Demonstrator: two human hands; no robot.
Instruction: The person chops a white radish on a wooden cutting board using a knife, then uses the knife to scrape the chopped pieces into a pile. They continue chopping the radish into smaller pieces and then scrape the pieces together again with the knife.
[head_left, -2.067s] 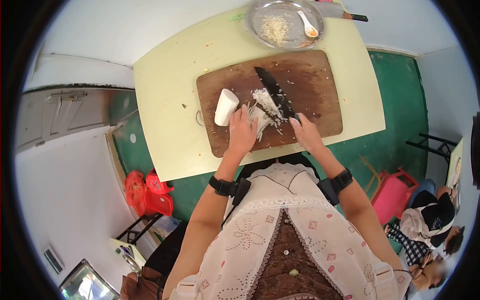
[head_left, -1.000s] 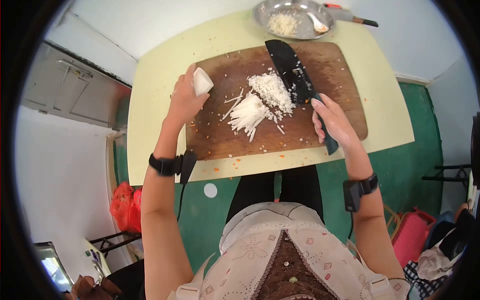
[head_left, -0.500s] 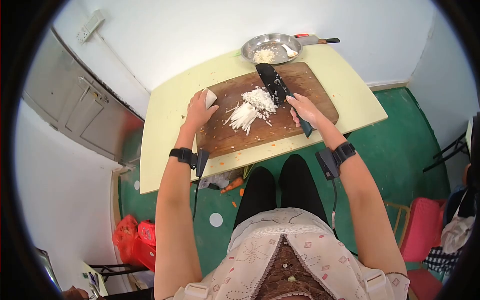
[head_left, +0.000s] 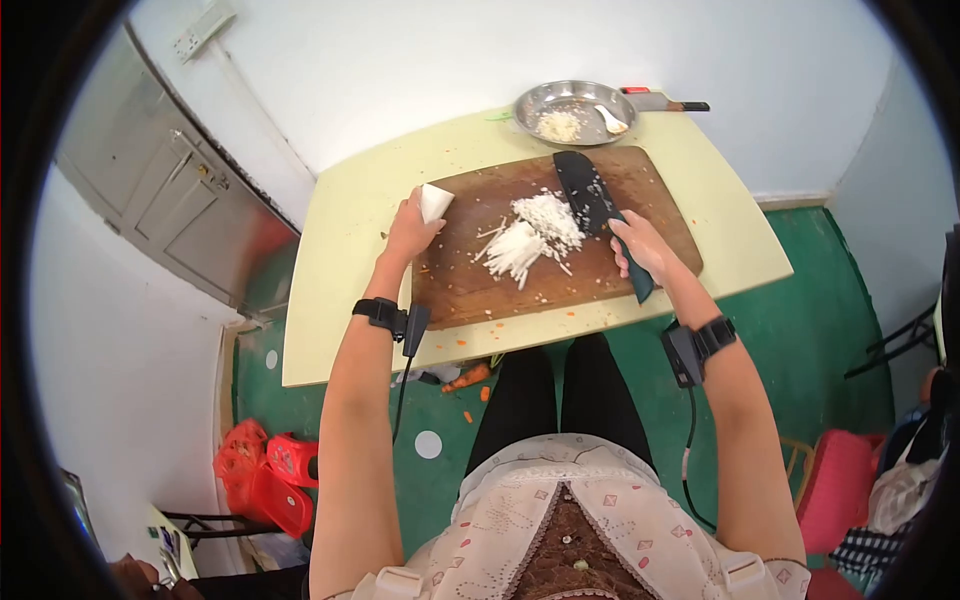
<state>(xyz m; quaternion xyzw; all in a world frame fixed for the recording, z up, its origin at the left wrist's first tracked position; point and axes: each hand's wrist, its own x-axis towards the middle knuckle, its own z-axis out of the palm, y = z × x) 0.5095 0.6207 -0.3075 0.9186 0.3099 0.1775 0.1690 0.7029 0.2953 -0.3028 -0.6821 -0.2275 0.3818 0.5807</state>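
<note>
My left hand (head_left: 411, 232) is closed around a white chunk of vegetable (head_left: 435, 203) at the left edge of the wooden cutting board (head_left: 480, 290). My right hand (head_left: 641, 247) grips the dark green handle of a black-bladed knife (head_left: 588, 195), whose blade lies over the right part of the board. Between the hands is a pile of finely chopped white vegetable (head_left: 548, 216), and in front of it a fan of thin white strips (head_left: 515, 252). The blade's edge is beside the chopped pile, with small white bits stuck to the blade.
Behind the board, a metal plate (head_left: 540, 96) holds minced bits and a white spoon (head_left: 611, 120). A second knife (head_left: 655, 102) lies beside it. Orange scraps dot the table's (head_left: 340, 300) front edge. Red plastic stools (head_left: 275, 490) stand at lower left, a carrot (head_left: 468, 378) below the table.
The view has shifted, so the table and board appear lower and further right. Both hands keep their holds, and the white chunk appears slightly more upright in my left hand.
</note>
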